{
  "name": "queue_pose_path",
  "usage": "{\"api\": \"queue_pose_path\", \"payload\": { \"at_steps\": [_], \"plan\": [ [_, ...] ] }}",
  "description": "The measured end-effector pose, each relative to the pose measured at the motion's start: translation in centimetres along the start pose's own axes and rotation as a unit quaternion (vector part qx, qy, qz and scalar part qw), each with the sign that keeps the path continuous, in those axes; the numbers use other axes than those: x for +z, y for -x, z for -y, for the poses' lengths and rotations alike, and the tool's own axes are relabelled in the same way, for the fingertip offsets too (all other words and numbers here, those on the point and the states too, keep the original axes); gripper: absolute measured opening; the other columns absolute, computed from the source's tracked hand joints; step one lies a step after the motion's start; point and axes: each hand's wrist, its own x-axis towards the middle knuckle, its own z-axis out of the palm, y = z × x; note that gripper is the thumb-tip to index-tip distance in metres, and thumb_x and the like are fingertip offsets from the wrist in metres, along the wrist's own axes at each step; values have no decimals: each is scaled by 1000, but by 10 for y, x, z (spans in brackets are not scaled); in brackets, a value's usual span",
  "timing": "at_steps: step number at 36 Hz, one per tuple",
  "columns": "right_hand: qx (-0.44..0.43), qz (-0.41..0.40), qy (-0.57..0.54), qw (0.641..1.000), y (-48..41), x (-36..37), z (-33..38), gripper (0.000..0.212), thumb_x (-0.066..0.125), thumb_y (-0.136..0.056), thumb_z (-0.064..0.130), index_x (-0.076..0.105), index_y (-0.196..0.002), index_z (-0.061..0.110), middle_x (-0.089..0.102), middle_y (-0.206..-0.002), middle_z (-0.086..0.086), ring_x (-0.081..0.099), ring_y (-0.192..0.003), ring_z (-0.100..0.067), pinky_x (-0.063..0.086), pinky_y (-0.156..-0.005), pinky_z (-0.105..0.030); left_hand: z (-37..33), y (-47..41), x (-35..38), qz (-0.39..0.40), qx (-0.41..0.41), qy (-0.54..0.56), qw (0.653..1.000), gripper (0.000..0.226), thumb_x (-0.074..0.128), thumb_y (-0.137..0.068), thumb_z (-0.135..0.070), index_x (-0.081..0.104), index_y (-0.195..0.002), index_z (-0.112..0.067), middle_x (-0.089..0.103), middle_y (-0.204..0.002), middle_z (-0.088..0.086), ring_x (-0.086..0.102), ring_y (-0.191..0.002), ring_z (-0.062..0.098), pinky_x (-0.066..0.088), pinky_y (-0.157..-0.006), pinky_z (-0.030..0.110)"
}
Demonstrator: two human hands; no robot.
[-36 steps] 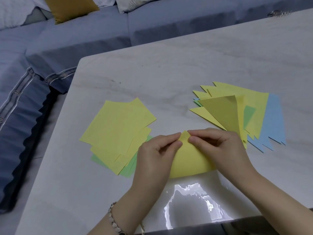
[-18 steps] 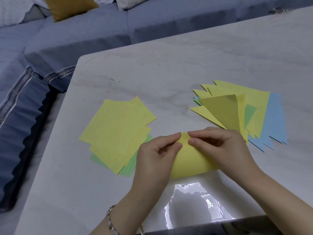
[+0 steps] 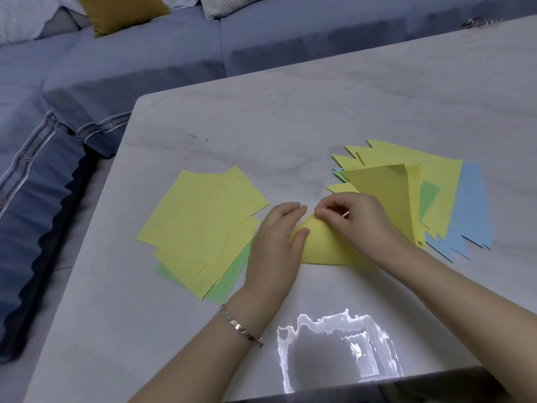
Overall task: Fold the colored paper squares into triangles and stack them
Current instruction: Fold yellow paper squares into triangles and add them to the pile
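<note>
"Yellow sheet (image 3: 322, 247) first: where does it lie?"

"On the pale marbled table (image 3: 290, 126), near the front edge. It is folded over, so it shows as a triangle with its tip toward twelve o'clock and its long edge toward six. Both of the person's hands are on it."

"How do the fingers stand?"

"The right hand (image 3: 359, 223) comes in from four o'clock, and its curled fingers pinch the tip of the sheet. The left hand (image 3: 276, 242) comes in from seven o'clock with its fingers nearly straight beside the sheet's left slope. Its thumb presses flat on the paper near that edge, and it grasps nothing. A link bracelet (image 3: 241, 328) sits on that wrist."

"And the rest of the paper?"

"At nine o'clock from the sheet lies the loose stack of unfolded squares (image 3: 203, 222), yellow on top with green ones showing along its lower edge. Whether the left hand touches that stack cannot be told. At two o'clock lies the fanned pile of folded triangles (image 3: 436, 181). Most are yellow, the top one is darker in tone, a green one shows through, and blue ones lie at the bottom on the far side. The right hand covers that pile's near corner."

"Beyond the table?"

"A blue-grey sofa (image 3: 145, 53) at eleven o'clock, with a mustard cushion (image 3: 122, 10) on it."
</note>
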Motion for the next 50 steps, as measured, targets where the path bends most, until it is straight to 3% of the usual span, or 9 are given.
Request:
{"api": "queue_pose_path", "payload": {
  "at_steps": [4,8,13,21,30,36,43,47,50],
  "plan": [
    [3,-42,18,999,-7,13,-18,10,61,-86,7,70,-85,5,69,-86,-7,59,-79,-19,39,-71,-21,8,10,22,74,83,-90,990,42,41,-88,-23,62,-117,-1,62,-121,13,57,-111,20,35,-95,20],
    [-7,-51,34,998,-3,25,-34,10,60,-87,7,69,-86,4,66,-87,-10,58,-83,-21,39,-74,-23,17,33,39,144,140,-182,962,47,36,-88,-31,58,-124,-10,59,-127,3,56,-116,20,48,-91,37],
    [-43,-78,45,995,3,32,-44,10,59,-87,3,68,-83,4,62,-80,-9,54,-74,-17,37,-67,-21,28,53,42,122,182,-202,955,42,37,-89,-31,50,-127,-16,58,-127,-2,47,-121,16,28,-102,39],
    [-50,-80,47,994,1,33,-47,11,58,-88,4,68,-85,4,62,-82,-7,53,-75,-15,39,-70,-27,34,60,30,97,235,-235,938,37,37,-91,-30,58,-119,-15,64,-105,0,47,-99,16,31,-99,35],
    [-79,-92,50,991,3,35,-52,10,58,-86,2,66,-82,4,61,-78,-7,50,-73,-14,36,-67,-23,34,51,17,63,201,-243,947,33,43,-89,-22,69,-103,-7,64,-85,3,58,-71,27,39,-75,31],
    [-74,-84,54,992,3,35,-54,11,57,-87,3,67,-82,6,58,-77,-2,48,-74,-13,33,-66,-21,48,48,-2,29,145,-268,952,31,44,-87,-18,71,-97,-4,63,-79,6,58,-67,29,39,-73,32],
    [-66,-82,49,993,3,36,-54,11,57,-88,4,67,-84,6,58,-80,-3,48,-74,-12,32,-66,-20,54,51,-8,-6,84,-336,938,36,39,-86,-19,71,-91,-2,61,-77,6,60,-69,28,36,-91,42],
    [-65,-82,54,993,2,37,-56,11,56,-89,6,67,-85,7,54,-79,2,46,-75,-10,30,-67,-19,43,47,0,-59,77,-310,946,30,40,-83,-14,61,-65,-3,56,-70,11,49,-69,30,37,-81,38],
    [-75,-93,57,991,2,39,-57,10,57,-88,5,66,-84,7,51,-77,5,46,-74,-10,30,-66,-18,35,43,10,-32,127,-255,958,30,43,-84,-13,66,-91,4,64,-100,20,49,-99,29,38,-87,37]
  ]
}}
